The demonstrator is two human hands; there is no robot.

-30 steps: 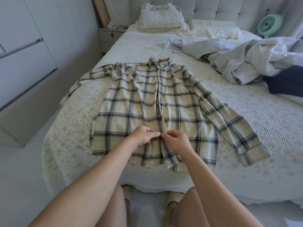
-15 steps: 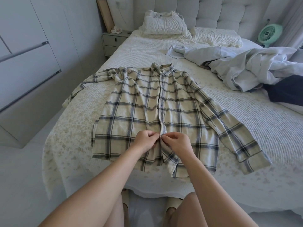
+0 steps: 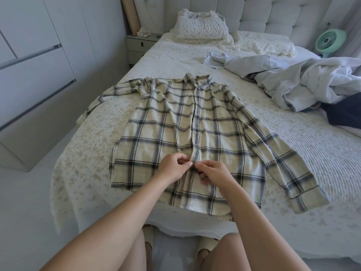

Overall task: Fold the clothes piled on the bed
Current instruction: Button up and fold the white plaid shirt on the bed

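A cream plaid shirt (image 3: 214, 122) lies flat, front up, on the bed (image 3: 93, 149), collar pointing away from me and both sleeves spread out. My left hand (image 3: 172, 167) and my right hand (image 3: 214, 173) meet at the shirt's button placket near the hem. Both pinch the placket edges around a small dark button between their fingertips. A pile of unfolded pale clothes (image 3: 293, 81) lies at the right of the bed, with a dark navy garment (image 3: 343, 112) beside it.
Pillows (image 3: 201, 26) and a tufted headboard (image 3: 254, 14) are at the far end. A nightstand (image 3: 138, 45) stands at the bed's far left, white wardrobe doors (image 3: 33, 65) on the left, and a green fan (image 3: 328, 42) at the far right. My knees are below the bed's near edge.
The view has tilted slightly, so the shirt sits lower in the frame. Both hands stay at the lower placket, their fingers working closer around the button.
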